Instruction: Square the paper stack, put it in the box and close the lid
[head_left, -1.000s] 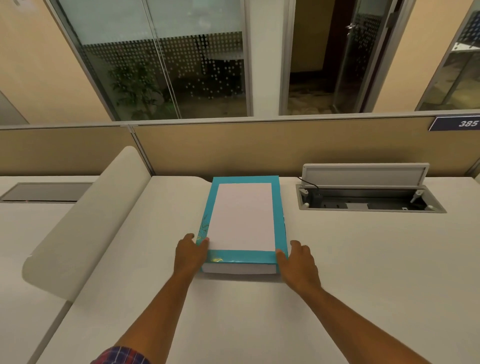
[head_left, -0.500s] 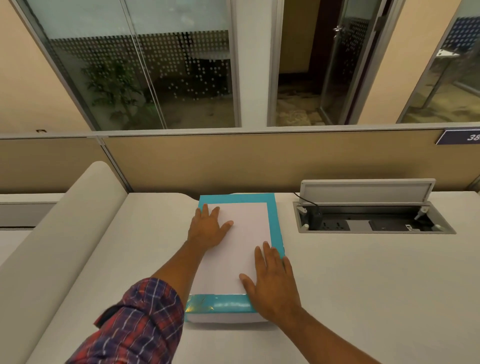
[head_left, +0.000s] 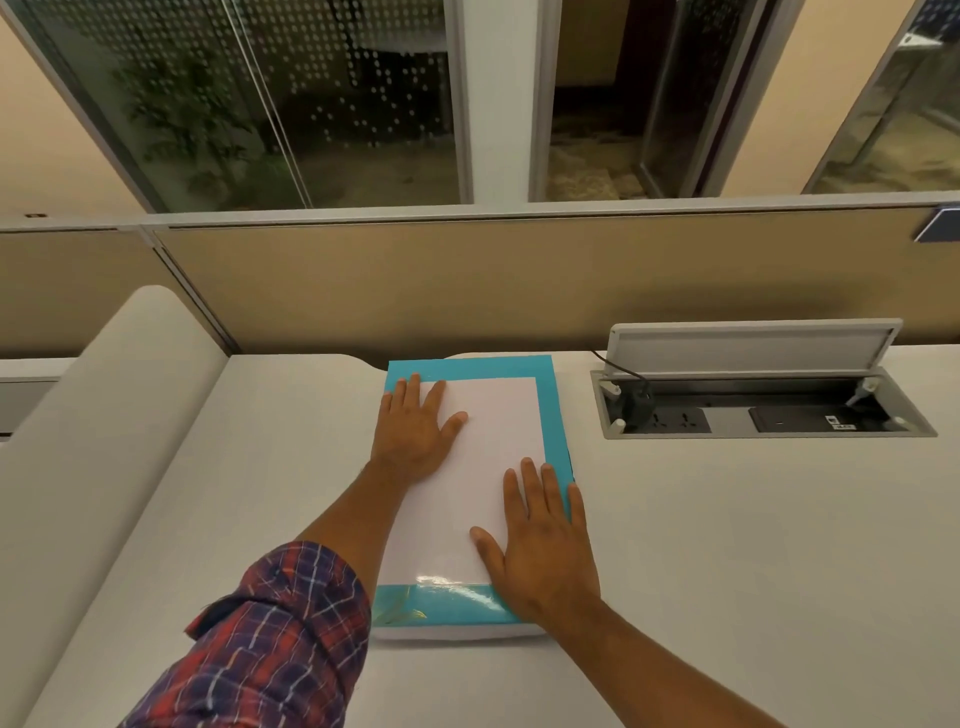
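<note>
A flat box (head_left: 555, 415) with a turquoise border and a white centre panel lies lengthwise on the white desk, its lid down. My left hand (head_left: 415, 431) rests flat on the far left part of the lid, fingers spread. My right hand (head_left: 540, 540) lies flat on the near right part, fingers spread and reaching over the turquoise edge. The paper stack is not visible; a white edge (head_left: 457, 631) shows under the lid at the near end.
An open power socket well (head_left: 763, 415) with a raised grey flap and a plugged cable sits in the desk (head_left: 727, 545) to the right. A rounded cream divider (head_left: 104, 415) runs along the left. A tan partition wall (head_left: 467, 286) stands behind the box.
Both hands went from gripping the box's near corners to lying flat on top of the lid. In the last half second they have barely moved.
</note>
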